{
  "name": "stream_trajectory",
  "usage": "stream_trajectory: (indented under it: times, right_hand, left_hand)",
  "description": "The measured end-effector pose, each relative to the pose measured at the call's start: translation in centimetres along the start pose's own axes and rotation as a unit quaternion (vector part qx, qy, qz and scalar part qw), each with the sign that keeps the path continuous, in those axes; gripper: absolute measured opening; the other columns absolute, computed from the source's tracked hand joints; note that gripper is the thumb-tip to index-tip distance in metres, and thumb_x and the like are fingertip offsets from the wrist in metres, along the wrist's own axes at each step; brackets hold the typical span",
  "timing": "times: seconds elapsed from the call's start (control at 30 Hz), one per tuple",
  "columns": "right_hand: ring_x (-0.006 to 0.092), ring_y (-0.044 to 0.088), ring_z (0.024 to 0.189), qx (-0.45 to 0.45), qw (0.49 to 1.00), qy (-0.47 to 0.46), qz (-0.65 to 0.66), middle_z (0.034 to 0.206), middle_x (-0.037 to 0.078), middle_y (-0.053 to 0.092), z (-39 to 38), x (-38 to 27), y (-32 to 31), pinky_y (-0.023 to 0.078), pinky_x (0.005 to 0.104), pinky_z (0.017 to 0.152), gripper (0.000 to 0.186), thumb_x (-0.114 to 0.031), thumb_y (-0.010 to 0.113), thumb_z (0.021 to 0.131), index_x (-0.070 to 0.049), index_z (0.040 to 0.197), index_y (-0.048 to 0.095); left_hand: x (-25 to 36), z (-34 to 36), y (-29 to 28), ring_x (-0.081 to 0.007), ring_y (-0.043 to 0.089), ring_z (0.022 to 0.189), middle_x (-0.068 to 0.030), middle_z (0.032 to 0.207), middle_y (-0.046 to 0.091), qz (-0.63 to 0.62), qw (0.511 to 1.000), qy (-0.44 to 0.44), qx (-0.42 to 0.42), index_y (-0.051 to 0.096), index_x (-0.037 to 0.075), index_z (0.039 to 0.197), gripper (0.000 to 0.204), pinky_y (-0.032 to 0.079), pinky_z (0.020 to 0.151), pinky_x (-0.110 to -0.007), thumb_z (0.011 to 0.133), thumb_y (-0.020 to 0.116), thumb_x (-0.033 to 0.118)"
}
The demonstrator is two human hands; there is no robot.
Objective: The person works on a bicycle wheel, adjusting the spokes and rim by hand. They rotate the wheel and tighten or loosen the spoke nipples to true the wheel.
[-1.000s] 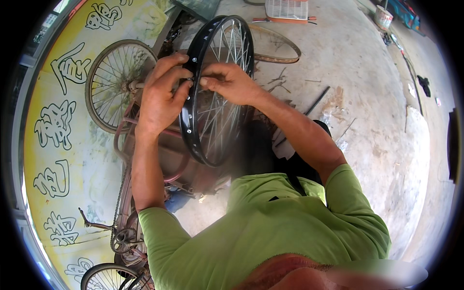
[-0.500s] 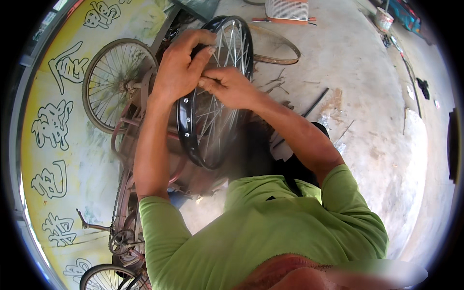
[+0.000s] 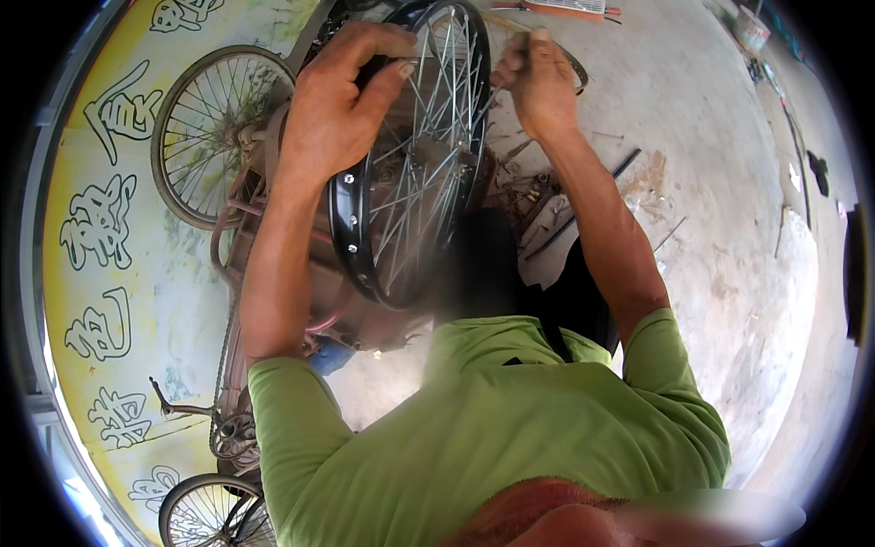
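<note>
A spoked bicycle wheel (image 3: pixel 346 223) with a glossy black rim stands tilted in front of me, with no tyre on the rim. Bright spoke nipples dot the rim's outer face, and silvery spokes run in to a dark hub (image 3: pixel 444 153). My left hand (image 3: pixel 339 102) is wrapped over the rim's upper left part, its thumb and fingers curled around it. To the right of the wheel, apart from it, my right hand (image 3: pixel 542 87) is raised with its fingertips pinched together. Whatever lies between those fingertips, if anything, is too small and blurred to tell.
A rusty tricycle frame (image 3: pixel 251 219) with a wheel (image 3: pixel 196 137) lies along the left, before a painted yellow-edged board (image 3: pixel 118 246). Metal scraps and a dark rod (image 3: pixel 583 205) lie on the concrete floor. An orange-and-white crate (image 3: pixel 572 7) is at the far edge.
My right hand has left the rim beside my left hand and moved right and away. My left hand still grips the rim. The view has shifted slightly.
</note>
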State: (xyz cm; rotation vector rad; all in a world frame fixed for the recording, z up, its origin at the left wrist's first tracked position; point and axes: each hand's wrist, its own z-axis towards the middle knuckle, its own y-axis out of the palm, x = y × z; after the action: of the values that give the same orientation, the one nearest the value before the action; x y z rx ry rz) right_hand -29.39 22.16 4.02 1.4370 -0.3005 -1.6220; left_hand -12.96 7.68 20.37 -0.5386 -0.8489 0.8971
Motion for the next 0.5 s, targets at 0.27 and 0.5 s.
stream_trajectory:
  times: [0.27,0.5]
  right_hand:
    - [0.0086,0.054,0.067,-0.135,0.980,-0.012,-0.143,0.072,-0.002,0.059,-1.1,-1.1,4.0,0.044,0.0268,0.063,0.050,-0.049,0.054,0.107,-0.003,0.096,0.071]
    - [0.0083,0.054,0.068,-0.168,0.970,0.007,-0.177,0.072,-0.001,0.060,-0.3,-1.3,5.4,0.044,0.0265,0.062,0.049,-0.048,0.057,0.106,-0.002,0.097,0.073]
  left_hand:
    - [-0.1,-0.5,0.1,-0.0202,0.069,0.105,-0.0076,0.115,0.072,-0.007,1.000,-0.013,0.006,0.069,0.004,0.107,0.015,0.053,0.093,-0.031,0.093,0.067,0.001]
    - [0.4,-0.4,0.1,-0.0215,0.068,0.110,-0.0085,0.117,0.072,-0.009,0.999,-0.039,-0.001,0.069,0.003,0.108,0.015,0.051,0.097,-0.032,0.093,0.067,0.000]
